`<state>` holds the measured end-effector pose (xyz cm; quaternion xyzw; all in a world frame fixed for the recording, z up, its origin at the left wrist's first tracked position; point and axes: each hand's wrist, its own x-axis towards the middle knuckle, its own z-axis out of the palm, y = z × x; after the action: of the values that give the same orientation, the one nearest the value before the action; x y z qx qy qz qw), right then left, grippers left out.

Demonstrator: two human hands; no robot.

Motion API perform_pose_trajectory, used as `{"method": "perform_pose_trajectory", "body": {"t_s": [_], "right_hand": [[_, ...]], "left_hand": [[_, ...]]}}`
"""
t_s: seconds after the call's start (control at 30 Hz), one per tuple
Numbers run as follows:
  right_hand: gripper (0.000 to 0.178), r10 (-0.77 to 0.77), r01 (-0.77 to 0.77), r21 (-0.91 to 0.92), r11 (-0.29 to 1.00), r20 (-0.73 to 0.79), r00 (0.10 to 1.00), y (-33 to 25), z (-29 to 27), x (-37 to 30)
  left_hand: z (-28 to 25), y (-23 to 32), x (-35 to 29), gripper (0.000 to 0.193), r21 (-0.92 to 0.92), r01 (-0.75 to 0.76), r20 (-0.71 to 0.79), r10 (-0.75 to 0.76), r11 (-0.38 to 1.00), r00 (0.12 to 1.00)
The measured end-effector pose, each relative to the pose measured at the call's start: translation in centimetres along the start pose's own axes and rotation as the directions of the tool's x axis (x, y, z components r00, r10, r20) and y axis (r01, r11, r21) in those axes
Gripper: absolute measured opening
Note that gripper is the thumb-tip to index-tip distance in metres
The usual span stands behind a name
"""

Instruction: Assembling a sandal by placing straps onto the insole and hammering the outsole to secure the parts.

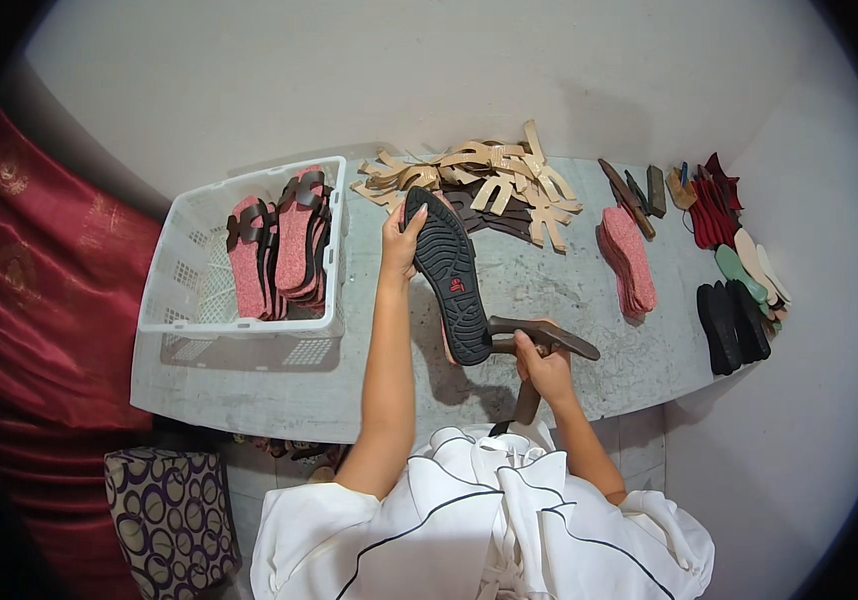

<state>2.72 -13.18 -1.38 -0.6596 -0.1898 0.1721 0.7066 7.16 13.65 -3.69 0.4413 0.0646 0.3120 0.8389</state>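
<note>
A sandal (446, 275) is held up over the table with its black ridged outsole showing; a sliver of pink shows along its edge. My left hand (402, 243) grips it by the upper end, thumb across the outsole. My right hand (547, 373) is closed around a dark brown cobbler's hammer (571, 341), the fingers just below its head. One end of the hammer's head is at the sandal's lower end; whether they touch I cannot tell. Behind the sandal lies a heap of beige and dark brown cut straps (497, 160).
A white plastic basket (239, 328) at the left holds several pink-and-black sandals (301, 235). On the grey table (369, 385), pink insoles (627, 260) are stacked at the right, near hand tools (627, 200), black soles (732, 328) and red pieces (717, 210). A patterned stool (167, 520) stands below left.
</note>
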Motion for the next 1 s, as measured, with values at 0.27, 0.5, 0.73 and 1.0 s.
{"method": "perform_pose_trajectory", "body": {"t_s": [0.27,0.5,0.73,1.0], "right_hand": [[0.014,0.228,-0.23,0.15,0.962,0.03,0.973,2.3,-1.2,-0.4],[0.013,0.22,-0.222,0.105,0.969,0.032,0.975,2.5,-1.0,-0.8],[0.017,0.017,0.006,-0.347,0.938,0.065,0.998,-0.8,-1.0,-0.1],[0.028,-0.362,0.399,-0.62,0.675,0.193,0.912,-0.8,0.9,-1.1]], "left_hand": [[0.4,-0.2,0.1,0.022,-0.021,-0.003,-0.017,0.003,1.0,1.0],[0.8,-0.6,0.1,0.027,-0.056,0.029,-0.085,-0.034,0.998,0.996],[0.9,-0.4,0.3,0.029,-0.061,0.041,-0.072,-0.045,0.997,0.996],[1.1,0.3,0.2,0.026,-0.059,0.015,-0.067,-0.018,0.998,0.998]]}}
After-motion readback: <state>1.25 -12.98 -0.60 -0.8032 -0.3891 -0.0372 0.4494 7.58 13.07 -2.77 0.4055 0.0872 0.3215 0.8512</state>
